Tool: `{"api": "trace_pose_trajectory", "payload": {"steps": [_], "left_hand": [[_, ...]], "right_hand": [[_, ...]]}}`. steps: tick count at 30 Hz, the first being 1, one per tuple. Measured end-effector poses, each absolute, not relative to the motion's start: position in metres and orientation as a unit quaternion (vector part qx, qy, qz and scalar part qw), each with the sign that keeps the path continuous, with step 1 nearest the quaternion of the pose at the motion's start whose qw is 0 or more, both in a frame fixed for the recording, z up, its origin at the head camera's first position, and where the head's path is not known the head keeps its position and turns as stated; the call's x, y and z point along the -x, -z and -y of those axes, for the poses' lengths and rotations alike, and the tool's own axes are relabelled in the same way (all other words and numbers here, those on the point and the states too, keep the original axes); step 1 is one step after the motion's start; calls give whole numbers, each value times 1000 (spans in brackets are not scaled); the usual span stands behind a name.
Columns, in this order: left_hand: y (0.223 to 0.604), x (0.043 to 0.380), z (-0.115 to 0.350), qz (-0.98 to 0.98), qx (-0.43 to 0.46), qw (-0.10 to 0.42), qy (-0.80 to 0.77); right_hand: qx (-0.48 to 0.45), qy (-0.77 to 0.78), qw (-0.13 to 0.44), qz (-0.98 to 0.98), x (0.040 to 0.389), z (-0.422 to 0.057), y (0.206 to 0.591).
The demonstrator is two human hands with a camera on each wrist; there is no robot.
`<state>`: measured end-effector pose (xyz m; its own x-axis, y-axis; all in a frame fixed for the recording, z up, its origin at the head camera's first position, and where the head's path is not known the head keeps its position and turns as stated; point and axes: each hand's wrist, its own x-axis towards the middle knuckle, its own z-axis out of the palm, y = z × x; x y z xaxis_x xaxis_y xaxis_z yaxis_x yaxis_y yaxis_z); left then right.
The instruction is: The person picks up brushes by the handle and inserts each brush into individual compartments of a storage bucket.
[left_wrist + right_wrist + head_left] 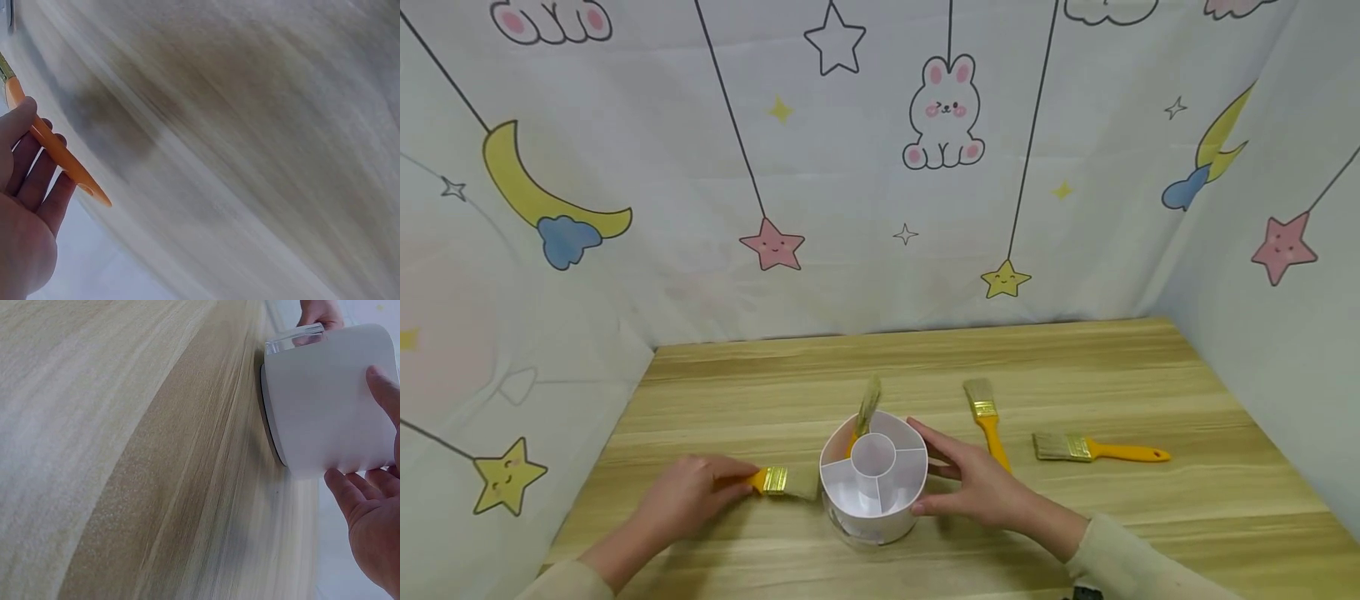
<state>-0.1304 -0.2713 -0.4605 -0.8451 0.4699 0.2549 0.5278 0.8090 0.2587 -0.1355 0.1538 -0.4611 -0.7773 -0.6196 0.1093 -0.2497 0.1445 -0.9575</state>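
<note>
My left hand (688, 492) pinches a paintbrush (775, 481) by its orange handle, bristles pointing right, close beside a white round desk organizer (880, 527). The left wrist view shows thumb and fingers along the handle (69, 161). My right hand (973, 487) grips the right side of the organizer, thumb and fingers spread round its wall (331, 400). The organizer stands on the table and has several compartments around a round middle tube. Another paintbrush (868, 404) stands tilted in its back-left compartment, bristles up; its lower handle is hidden.
Two more paintbrushes lie right of the organizer: one (982, 407) points bristles away behind my right hand, the other (1101, 450) lies sideways. A clear drawer-like part (297, 339) sits low on the organizer. Printed cloth (865, 292) walls the wooden table (737, 383).
</note>
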Motion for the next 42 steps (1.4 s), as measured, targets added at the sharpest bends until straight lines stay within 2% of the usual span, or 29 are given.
{"api": "trace_pose_trajectory", "payload": {"steps": [10,15,28,42], "left_hand": [[444,133,266,950,210,70,218],[434,137,264,946,201,74,245],[403,147,254,932,197,41,302],[373,154,218,904,163,-18,394]], "right_hand": [[294,583,162,-740,135,-153,460],[297,583,160,-739,136,-153,460],[300,586,159,-736,135,-154,461],[302,583,154,-738,136,-154,462]]}}
